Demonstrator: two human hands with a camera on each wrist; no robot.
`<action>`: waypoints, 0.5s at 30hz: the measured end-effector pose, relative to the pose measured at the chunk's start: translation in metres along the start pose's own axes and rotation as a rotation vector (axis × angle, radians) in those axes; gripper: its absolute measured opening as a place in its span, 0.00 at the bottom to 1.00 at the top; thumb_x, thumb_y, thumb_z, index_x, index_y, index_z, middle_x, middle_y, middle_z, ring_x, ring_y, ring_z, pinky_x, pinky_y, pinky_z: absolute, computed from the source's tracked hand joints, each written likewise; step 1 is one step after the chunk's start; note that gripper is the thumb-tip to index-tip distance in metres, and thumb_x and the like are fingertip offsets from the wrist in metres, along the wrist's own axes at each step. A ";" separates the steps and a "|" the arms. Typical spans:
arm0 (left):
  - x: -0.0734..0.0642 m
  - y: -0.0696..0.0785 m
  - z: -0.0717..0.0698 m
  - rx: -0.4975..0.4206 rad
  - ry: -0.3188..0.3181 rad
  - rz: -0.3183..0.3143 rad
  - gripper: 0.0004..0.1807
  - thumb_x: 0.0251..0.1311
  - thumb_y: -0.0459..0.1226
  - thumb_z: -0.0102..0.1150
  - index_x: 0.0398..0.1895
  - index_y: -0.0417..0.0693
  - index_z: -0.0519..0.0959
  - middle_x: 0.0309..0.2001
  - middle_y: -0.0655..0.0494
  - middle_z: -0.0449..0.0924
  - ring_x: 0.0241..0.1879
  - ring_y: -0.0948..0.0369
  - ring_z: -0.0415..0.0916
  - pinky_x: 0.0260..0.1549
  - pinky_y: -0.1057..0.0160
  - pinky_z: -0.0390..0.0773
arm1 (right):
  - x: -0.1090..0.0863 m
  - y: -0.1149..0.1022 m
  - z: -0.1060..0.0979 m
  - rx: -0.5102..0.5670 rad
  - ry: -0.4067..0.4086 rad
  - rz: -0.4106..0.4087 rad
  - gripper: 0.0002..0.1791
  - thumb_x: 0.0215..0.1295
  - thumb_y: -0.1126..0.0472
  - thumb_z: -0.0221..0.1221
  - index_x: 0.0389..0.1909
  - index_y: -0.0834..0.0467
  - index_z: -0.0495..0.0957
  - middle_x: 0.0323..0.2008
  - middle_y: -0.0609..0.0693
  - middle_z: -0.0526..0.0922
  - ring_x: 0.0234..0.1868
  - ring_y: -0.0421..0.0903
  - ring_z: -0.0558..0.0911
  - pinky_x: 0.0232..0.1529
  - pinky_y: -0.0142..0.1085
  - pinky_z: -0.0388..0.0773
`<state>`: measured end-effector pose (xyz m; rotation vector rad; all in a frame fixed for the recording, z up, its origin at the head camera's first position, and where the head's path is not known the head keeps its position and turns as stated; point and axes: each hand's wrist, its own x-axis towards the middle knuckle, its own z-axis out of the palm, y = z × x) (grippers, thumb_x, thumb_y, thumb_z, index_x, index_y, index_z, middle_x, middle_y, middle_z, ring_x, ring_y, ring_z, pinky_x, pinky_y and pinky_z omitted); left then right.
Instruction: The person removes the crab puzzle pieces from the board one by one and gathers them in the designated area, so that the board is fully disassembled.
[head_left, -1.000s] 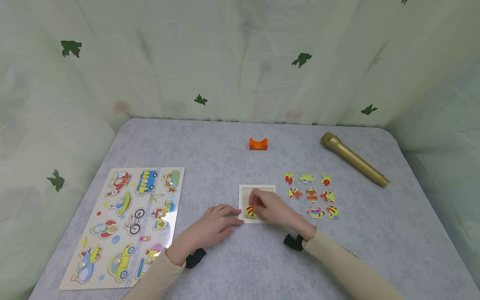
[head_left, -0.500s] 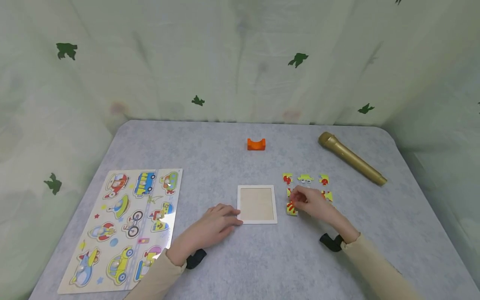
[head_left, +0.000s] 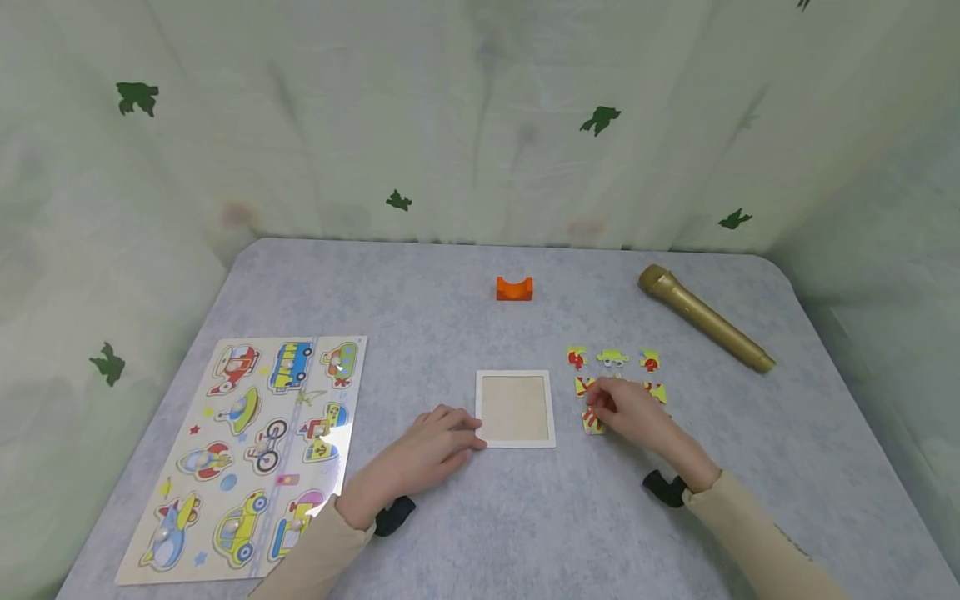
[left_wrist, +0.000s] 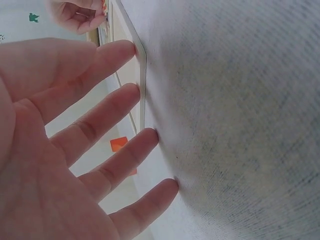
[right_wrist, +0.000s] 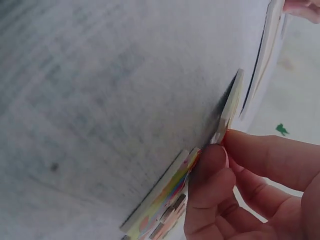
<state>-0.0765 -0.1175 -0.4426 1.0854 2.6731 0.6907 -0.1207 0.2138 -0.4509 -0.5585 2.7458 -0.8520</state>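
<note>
My right hand [head_left: 632, 412] pinches a red-and-yellow jigsaw piece [head_left: 592, 422] between thumb and forefinger at the near left corner of the loose pieces. In the right wrist view this piece [right_wrist: 231, 105] looks slightly tilted, one edge by the table, beside a rainbow piece [right_wrist: 167, 192]. A small square puzzle tray [head_left: 552, 408] with a white rim and bare wooden base lies to the left. Spread fingers of my left hand [head_left: 435, 446] rest at its left edge; in the left wrist view two fingertips touch the rim [left_wrist: 142, 90] and the others touch the table.
Several other jigsaw pieces [head_left: 612, 358] lie in rows right of the tray, partly hidden by my right hand. A large vehicle peg puzzle [head_left: 247, 458] is at left. An orange block with a curved notch [head_left: 514, 290] and a gold microphone [head_left: 705, 318] stand farther back.
My right hand has lifted the jigsaw piece out of the tray and carried it right, to the near left corner of the loose pieces. My left hand has stayed at the tray.
</note>
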 end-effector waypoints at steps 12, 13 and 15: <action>0.002 -0.002 -0.005 0.002 0.071 0.040 0.11 0.64 0.32 0.56 0.48 0.46 0.82 0.53 0.50 0.75 0.53 0.52 0.71 0.49 0.49 0.69 | -0.004 0.002 -0.014 0.118 0.081 0.027 0.05 0.65 0.73 0.55 0.37 0.63 0.77 0.29 0.49 0.78 0.26 0.43 0.73 0.25 0.34 0.72; 0.003 -0.003 -0.008 0.008 0.105 0.037 0.12 0.64 0.31 0.56 0.49 0.46 0.81 0.54 0.49 0.75 0.53 0.51 0.71 0.50 0.48 0.69 | -0.005 0.003 -0.017 0.116 0.119 0.021 0.04 0.65 0.72 0.55 0.38 0.64 0.77 0.30 0.50 0.79 0.27 0.44 0.74 0.27 0.35 0.73; 0.005 -0.006 -0.016 0.039 0.192 0.012 0.15 0.63 0.31 0.57 0.53 0.47 0.79 0.57 0.47 0.72 0.56 0.49 0.69 0.53 0.47 0.67 | -0.006 0.004 -0.022 0.092 0.207 0.011 0.06 0.67 0.71 0.54 0.42 0.65 0.76 0.34 0.53 0.78 0.31 0.47 0.75 0.30 0.38 0.74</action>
